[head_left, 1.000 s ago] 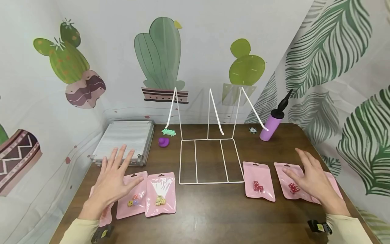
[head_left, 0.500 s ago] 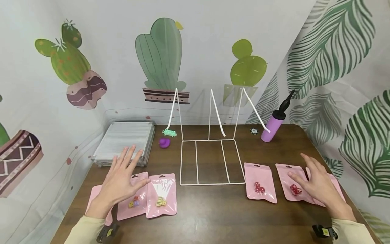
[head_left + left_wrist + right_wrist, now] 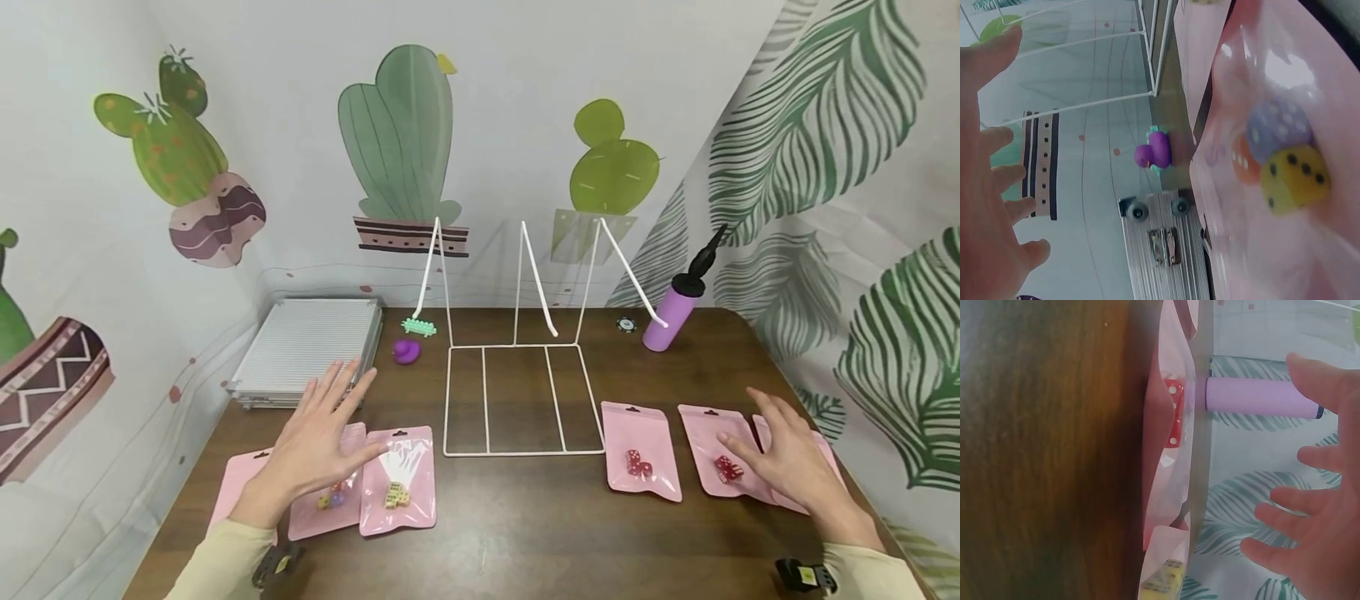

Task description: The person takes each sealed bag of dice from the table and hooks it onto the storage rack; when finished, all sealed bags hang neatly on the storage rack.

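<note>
My left hand (image 3: 315, 450) hovers with spread fingers over two pink pouches at the left, holding nothing. It partly hides the left pouch (image 3: 237, 483) and the middle one, whose coloured dice (image 3: 1294, 178) show large in the left wrist view. Beside its thumb lies a pink pouch (image 3: 397, 521) with yellow dice (image 3: 396, 495). My right hand (image 3: 795, 458), fingers apart and holding nothing, is above two more pouches at the right. One pouch (image 3: 705, 425) contains red dice (image 3: 727, 469); the other, partly covered, has yellow dice (image 3: 1166, 581). Further inward is another red-dice pouch (image 3: 637, 425).
A white wire rack (image 3: 525, 454) with three slanted prongs stands mid-table. Behind my left hand are a silver case (image 3: 307, 342), a purple rubber duck (image 3: 407, 352) and a mint-green toy (image 3: 418, 327). A poker chip (image 3: 626, 324) and purple hand pump (image 3: 670, 317) are at the back right.
My left hand has shifted right, uncovering more of the leftmost pouch and covering more of the middle one. My right hand has drifted slightly right and toward me. The pouches stay put.
</note>
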The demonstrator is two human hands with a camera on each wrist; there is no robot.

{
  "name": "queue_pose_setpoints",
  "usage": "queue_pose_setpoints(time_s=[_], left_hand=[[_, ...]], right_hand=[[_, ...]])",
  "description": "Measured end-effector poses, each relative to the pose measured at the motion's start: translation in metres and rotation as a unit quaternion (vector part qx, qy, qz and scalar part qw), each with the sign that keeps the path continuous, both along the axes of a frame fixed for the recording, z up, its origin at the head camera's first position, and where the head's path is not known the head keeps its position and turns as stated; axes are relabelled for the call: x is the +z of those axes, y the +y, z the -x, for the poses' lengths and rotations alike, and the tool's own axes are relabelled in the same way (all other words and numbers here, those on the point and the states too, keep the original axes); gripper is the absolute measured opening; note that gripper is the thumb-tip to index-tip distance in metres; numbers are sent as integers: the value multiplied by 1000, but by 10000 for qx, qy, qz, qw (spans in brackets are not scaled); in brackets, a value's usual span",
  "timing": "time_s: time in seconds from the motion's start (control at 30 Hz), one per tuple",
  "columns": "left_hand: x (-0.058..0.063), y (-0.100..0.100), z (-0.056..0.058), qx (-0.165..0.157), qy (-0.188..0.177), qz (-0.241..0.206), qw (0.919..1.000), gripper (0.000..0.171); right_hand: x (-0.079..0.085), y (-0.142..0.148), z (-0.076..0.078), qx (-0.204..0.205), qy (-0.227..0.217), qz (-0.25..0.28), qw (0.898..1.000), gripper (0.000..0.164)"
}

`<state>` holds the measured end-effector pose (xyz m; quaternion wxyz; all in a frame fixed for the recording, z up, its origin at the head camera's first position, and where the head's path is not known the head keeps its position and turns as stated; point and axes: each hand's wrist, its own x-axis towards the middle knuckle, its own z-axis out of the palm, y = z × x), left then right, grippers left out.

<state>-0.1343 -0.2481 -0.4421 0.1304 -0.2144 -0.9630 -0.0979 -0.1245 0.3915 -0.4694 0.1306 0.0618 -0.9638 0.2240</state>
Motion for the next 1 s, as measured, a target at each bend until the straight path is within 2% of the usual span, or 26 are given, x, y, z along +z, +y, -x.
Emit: queue_pose_setpoints(time_s=[0.27, 0.63, 1.0], left_hand=[[-3, 16, 5, -298, -52, 93, 9995, 100], [-10, 42, 13, -777, -165, 231, 9966, 100], [-18, 62, 23, -807, -350, 538, 9947, 98]], right_hand=[[-6, 8, -1, -33, 201, -177, 9996, 88], [-15, 20, -5, -214, -25, -231, 9995, 84], [-21, 29, -3, -301, -215, -243, 9990, 92]])
